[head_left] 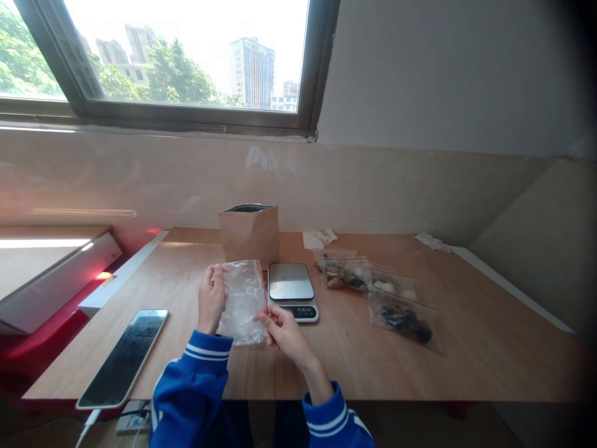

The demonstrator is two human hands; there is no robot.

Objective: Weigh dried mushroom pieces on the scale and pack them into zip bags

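Observation:
Between my two hands hangs a clear zip bag (242, 302) with a red seal strip along its right side; it looks flat, with nothing visible inside. My left hand (212, 297) is closed on the bag's left edge. Thumb and fingers of my right hand (282, 331) pinch the red strip near its lower end. Just behind the bag sits a kitchen scale (291, 283) with a bare metal plate and a lit display too small to read. An upright brown paper pouch (249, 233) with its top open stands behind the scale.
Several filled zip bags (403, 320) lie to the right of the scale, holding dark and pale pieces. A crumpled paper (319, 239) is by the wall. At the left front, a phone (124, 358) is plugged into a white cable (88, 426). The wooden table (489, 361) ends near my body.

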